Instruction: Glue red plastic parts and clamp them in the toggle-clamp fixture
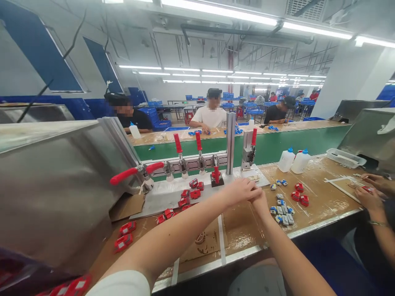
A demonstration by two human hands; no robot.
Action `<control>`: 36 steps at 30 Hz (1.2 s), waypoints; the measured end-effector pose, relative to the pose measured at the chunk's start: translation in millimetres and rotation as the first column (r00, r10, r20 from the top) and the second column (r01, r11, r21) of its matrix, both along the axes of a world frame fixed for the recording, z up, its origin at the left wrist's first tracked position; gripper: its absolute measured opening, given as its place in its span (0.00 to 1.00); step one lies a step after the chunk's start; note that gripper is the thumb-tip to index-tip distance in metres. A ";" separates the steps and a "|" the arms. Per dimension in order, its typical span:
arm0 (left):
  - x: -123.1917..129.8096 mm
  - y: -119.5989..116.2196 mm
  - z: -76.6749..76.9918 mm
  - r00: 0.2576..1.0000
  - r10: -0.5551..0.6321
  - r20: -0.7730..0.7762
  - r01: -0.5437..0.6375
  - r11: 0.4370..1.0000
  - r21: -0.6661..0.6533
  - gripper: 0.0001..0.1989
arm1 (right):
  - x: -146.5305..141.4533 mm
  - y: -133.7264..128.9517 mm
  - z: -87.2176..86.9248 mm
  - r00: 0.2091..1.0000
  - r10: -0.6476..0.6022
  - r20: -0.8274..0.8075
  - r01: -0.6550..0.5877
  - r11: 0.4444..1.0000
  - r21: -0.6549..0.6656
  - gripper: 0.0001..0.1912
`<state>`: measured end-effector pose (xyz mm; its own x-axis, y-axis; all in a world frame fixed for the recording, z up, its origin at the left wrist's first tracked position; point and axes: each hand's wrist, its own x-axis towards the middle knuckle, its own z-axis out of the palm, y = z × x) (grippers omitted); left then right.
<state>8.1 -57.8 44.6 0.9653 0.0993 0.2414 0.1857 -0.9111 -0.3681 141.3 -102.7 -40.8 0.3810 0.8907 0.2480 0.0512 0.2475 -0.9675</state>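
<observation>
Where the two forearms converge at the near edge of the metal base plate (264, 179), the left hand (237, 192) and right hand (258, 195) meet, their fingers curled in close against each other; the fingertips are hidden, so whether they are clamped on a part cannot be told. Just beyond them on the plate lies a small pale part (253, 178), its long axis running roughly from left to right, across the line of reach; the left hand looks slightly nearer to it. Behind that part stands an upright toggle clamp (248, 153) with its red handle raised. Off to the left hand's side, red plastic housings (184, 201) are scattered by the longer clamp row (200, 163), while grey-and-blue housings (284, 219) are grouped to the right of the right hand, with more red housings (304, 200) past them. As for containers, two translucent bottles (286, 160) with blue caps stand side by side beyond those groups, looking whitish, their fill unclear. Farther right sits a shallow clear plastic basket (346, 158), its contents too indistinct to name, near a co-worker's hands (369, 199).
</observation>
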 end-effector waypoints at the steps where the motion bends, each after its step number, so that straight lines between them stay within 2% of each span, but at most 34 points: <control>1: 5.9 3.2 -0.5 0.999 -0.036 0.009 0.036 0.999 -0.028 0.16 | 3.7 5.1 -1.8 0.999 -0.018 -0.039 0.018 1.000 0.004 0.17; 4: 16.2 16.2 -5.0 0.995 -0.019 0.096 0.031 0.991 -0.127 0.19 | 14.3 20.6 -5.6 0.987 -0.066 -0.149 0.064 0.998 -0.018 0.22; 6: 19.8 27.6 -11.3 0.972 0.110 0.206 -0.051 0.961 -0.270 0.24 | 21.6 30.4 -5.7 0.968 -0.089 -0.234 0.081 0.996 -0.042 0.27; 7: 21.7 33.5 -15.4 0.945 0.202 0.258 -0.093 0.920 -0.381 0.27 | 25.2 35.0 -5.3 0.958 -0.100 -0.270 0.087 0.994 -0.063 0.29; 8: 24.0 39.2 -19.9 0.909 0.300 0.290 -0.121 0.855 -0.505 0.29 | 28.5 39.3 -4.6 0.949 -0.114 -0.294 0.091 0.992 -0.091 0.30; 10: 30.6 49.4 -29.1 0.838 0.462 0.290 -0.120 0.674 -0.729 0.27 | 33.9 47.3 -3.4 0.944 -0.148 -0.294 0.107 0.983 -0.152 0.30; 12: 38.7 57.8 -37.4 0.789 0.553 0.268 -0.072 0.516 -0.854 0.21 | 38.2 54.3 -2.6 0.956 -0.180 -0.231 0.137 0.972 -0.192 0.30; 14: 46.8 65.5 -43.8 0.754 0.602 0.264 -0.048 0.451 -0.891 0.17 | 43.7 60.8 -0.3 0.966 -0.208 -0.153 0.178 0.966 -0.186 0.31; 17: 55.8 79.7 -50.4 0.708 0.671 0.218 -0.138 0.434 -0.890 0.18 | 59.2 72.4 14.9 0.960 -0.269 -0.074 0.260 0.959 -0.117 0.34; 19: 59.8 91.7 -53.9 0.687 0.706 0.172 -0.202 0.413 -0.888 0.19 | 72.7 83.9 37.8 0.947 -0.320 -0.031 0.319 0.947 -0.040 0.36; 21: 63.5 104.9 -57.4 0.669 0.727 0.153 -0.228 0.398 -0.889 0.21 | 84.3 98.8 69.6 0.942 -0.332 0.048 0.329 0.942 0.059 0.37; 24: 70.0 123.4 -62.4 0.665 0.736 0.131 -0.258 0.390 -0.884 0.22 | 91.7 123.2 120.9 0.945 -0.231 0.230 0.192 0.965 0.180 0.41; 27: 76.4 135.7 -66.4 0.685 0.720 0.109 -0.273 0.393 -0.878 0.21 | 88.7 139.2 155.1 0.963 -0.073 0.259 0.033 0.987 0.155 0.43; 29: 79.2 139.7 -68.0 0.700 0.707 0.100 -0.277 0.399 -0.874 0.21 | 84.2 138.5 161.4 0.953 -0.085 0.290 0.035 0.984 0.173 0.37; 31: 80.6 141.7 -68.7 0.709 0.699 0.097 -0.278 0.403 -0.872 0.21 | 80.1 127.1 154.8 0.915 -0.181 0.360 0.103 0.969 0.227 0.25; 33: 81.0 143.0 -68.9 0.713 0.694 0.098 -0.274 0.404 -0.873 0.20 | 77.2 108.1 138.7 0.870 -0.250 0.425 0.135 0.950 0.282 0.21; 36: 80.8 145.4 -69.1 0.717 0.690 0.098 -0.264 0.399 -0.878 0.20 | 75.5 77.5 107.7 0.857 -0.252 0.449 0.086 0.930 0.357 0.19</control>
<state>88.8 87.6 -24.4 0.5103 0.8516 0.1203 0.6110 -0.4574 0.6461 216.8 -25.2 66.9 0.2772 0.6659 0.6926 0.5567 0.4761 -0.6807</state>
